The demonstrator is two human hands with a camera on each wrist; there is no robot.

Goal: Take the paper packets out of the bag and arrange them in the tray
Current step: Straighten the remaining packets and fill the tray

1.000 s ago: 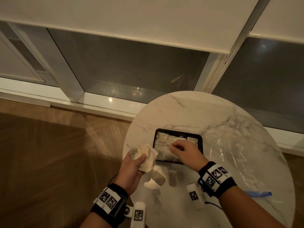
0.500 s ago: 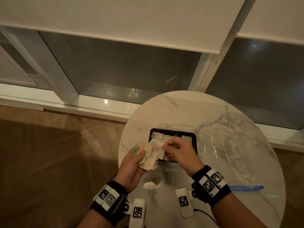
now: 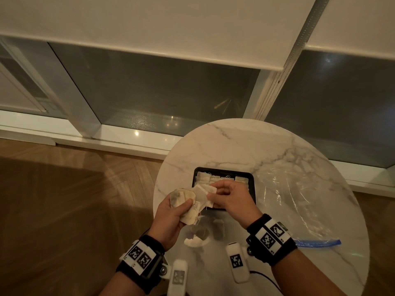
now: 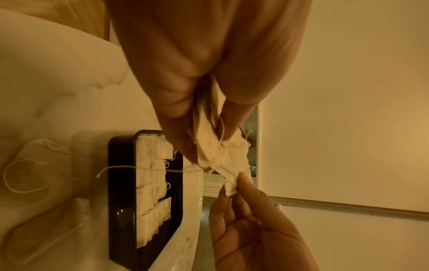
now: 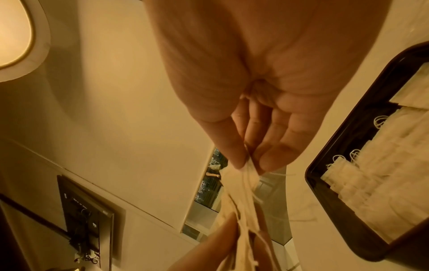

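Both hands, left hand (image 3: 171,218) and right hand (image 3: 229,197), pinch one bunch of packets (image 3: 192,199) just near the tray (image 3: 253,189).

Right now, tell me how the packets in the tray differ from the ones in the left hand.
The tray packets lie flat in neat overlapping rows inside the tray; the held packets form a crumpled bunch above the table. The left hand grips that bunch while the right hand pinches one; nothing touches the tray packets. Both sets are pale paper with strings.
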